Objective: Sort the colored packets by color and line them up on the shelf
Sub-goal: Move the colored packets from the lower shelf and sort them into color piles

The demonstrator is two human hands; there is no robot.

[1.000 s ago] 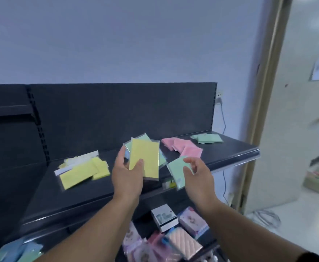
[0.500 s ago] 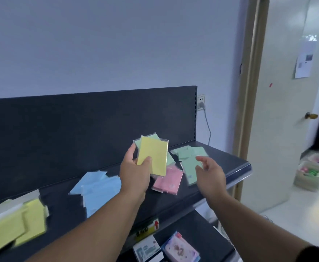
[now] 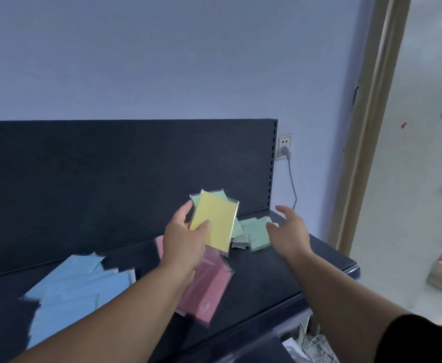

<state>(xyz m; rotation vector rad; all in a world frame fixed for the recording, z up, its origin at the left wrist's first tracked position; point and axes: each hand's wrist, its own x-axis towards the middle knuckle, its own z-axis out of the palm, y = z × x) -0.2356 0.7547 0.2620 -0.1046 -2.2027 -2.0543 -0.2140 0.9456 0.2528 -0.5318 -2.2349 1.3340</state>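
- Dark metal shelf (image 3: 280, 279) carries blue, pink and green packet piles.
- Left hand (image 3: 184, 242) grips a yellow plastic-wrapped packet (image 3: 216, 224) (green one behind).
- Right hand (image 3: 289, 233) hovers spread, holding nothing.

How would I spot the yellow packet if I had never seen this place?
Find the dark shelf under the pale wall. Above its middle, the left hand holds up a fan of packets. The yellow packet is the front one, overlapping a green packet behind it; nothing else in view is yellow.
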